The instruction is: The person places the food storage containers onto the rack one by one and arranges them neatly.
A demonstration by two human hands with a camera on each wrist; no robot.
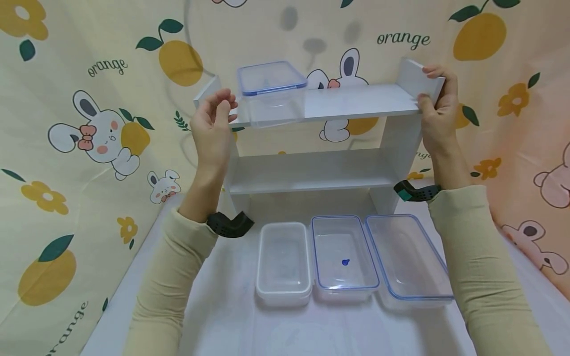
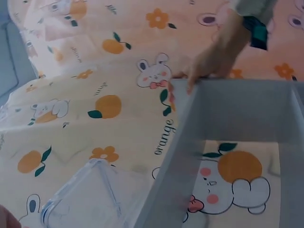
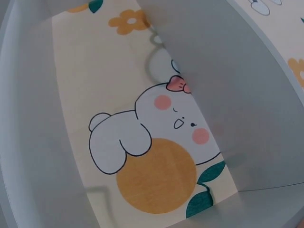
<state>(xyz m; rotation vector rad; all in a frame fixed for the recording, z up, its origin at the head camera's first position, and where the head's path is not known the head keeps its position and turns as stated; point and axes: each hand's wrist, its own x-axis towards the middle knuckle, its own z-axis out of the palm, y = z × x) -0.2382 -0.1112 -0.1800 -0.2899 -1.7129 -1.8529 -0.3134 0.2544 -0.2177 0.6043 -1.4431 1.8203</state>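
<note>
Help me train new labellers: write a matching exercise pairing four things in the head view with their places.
Things
1. Left hand
2. White-rimmed container
3. Right hand
4. Blue-marked container

Places
A. Middle of the row in front of the shelf unit
B. Gripping the raised side panel
C. Beside the topmost container
D. Left end of that row

Pairs: 1-C, 2-D, 3-B, 4-A

looks evenly bright in the head view; throws soft shadows on the cloth (image 1: pixel 224 37) above the left hand (image 1: pixel 213 128); dims, turning bluish and softer in both wrist views, bowing shelf (image 3: pixel 31 118) edges beside the right hand (image 1: pixel 438 109).
</note>
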